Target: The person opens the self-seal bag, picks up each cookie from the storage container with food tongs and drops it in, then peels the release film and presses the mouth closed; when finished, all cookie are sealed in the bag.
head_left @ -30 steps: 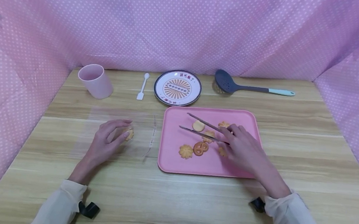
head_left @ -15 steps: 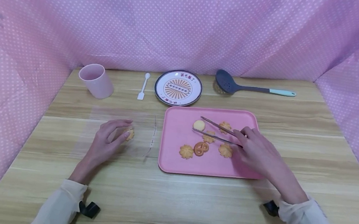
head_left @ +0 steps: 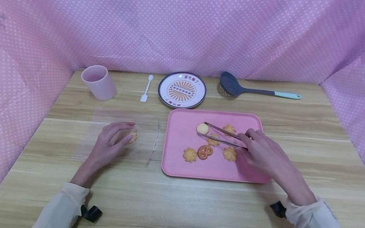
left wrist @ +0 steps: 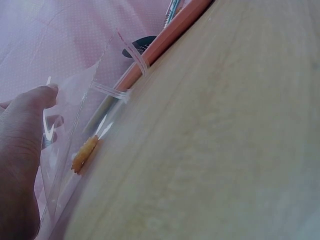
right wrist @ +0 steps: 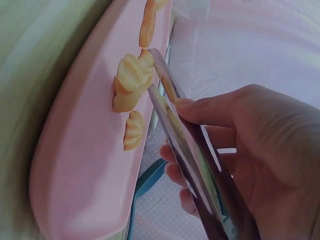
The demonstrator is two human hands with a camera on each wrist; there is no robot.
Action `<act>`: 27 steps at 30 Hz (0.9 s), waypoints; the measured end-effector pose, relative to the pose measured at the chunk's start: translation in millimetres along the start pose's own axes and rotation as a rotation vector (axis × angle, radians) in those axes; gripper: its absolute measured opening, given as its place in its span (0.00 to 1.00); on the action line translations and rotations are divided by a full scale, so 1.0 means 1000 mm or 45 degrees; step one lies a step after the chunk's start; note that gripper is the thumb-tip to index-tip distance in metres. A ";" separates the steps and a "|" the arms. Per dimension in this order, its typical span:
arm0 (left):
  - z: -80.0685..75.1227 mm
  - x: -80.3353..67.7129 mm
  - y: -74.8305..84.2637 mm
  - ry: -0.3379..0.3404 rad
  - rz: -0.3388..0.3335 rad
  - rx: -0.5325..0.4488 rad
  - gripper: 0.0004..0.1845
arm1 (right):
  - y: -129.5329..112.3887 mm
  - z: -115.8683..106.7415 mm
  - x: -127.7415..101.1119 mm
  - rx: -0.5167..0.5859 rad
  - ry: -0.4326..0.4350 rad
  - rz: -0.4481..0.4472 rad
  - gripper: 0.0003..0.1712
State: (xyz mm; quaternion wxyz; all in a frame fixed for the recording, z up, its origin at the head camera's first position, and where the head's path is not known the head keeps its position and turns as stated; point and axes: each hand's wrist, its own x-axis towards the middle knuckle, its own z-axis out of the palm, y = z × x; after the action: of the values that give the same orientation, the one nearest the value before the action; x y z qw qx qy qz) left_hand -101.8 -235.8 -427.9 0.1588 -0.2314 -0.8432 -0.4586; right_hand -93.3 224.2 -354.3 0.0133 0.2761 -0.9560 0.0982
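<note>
My left hand (head_left: 110,141) pinches the upper layer of a clear plastic bag (left wrist: 75,100), holding it up off the table. A flower-shaped cookie (left wrist: 85,154) lies inside the bag, below the fingers. My right hand (head_left: 263,152) grips metal tongs (right wrist: 187,155) over the pink tray (head_left: 176,136). The two tong tips are apart, at either side of a pale round cookie (head_left: 202,128) on the tray; whether they touch it cannot be told. Around it lie a brown pretzel-shaped cookie (head_left: 205,152) and several flower-shaped cookies (head_left: 190,155).
Along the back of the wooden table (head_left: 171,207) stand a pink cup (head_left: 100,85), a small white spatula-ended spoon (head_left: 146,88), a patterned plate (head_left: 182,90) close behind the tray, and a dark skimmer (head_left: 237,86). A pink dotted cloth (head_left: 193,24) hangs behind and at both sides.
The right hand has moved right with the tongs, whose tips have come to the round cookie and drawn slightly closer together. The left hand has stayed in place with the bag.
</note>
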 end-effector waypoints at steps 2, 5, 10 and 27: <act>0.000 0.000 0.000 0.000 0.002 -0.001 0.16 | 0.000 0.000 0.000 0.005 0.009 -0.011 0.20; 0.000 0.000 0.000 0.002 0.005 -0.001 0.16 | 0.000 0.000 0.000 -0.001 -0.001 -0.009 0.19; 0.000 0.000 0.000 0.006 0.010 -0.004 0.16 | 0.001 0.001 0.000 -0.015 -0.012 0.002 0.20; 0.001 0.000 0.001 0.017 0.018 0.001 0.17 | 0.004 0.007 -0.002 0.000 0.046 -0.043 0.20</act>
State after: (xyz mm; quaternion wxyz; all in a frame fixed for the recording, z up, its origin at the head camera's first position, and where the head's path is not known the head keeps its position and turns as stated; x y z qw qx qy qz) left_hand -101.5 -234.9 -427.9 0.1677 -0.2344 -0.8406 -0.4586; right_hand -93.8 227.4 -362.2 0.0321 0.2903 -0.9508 0.1030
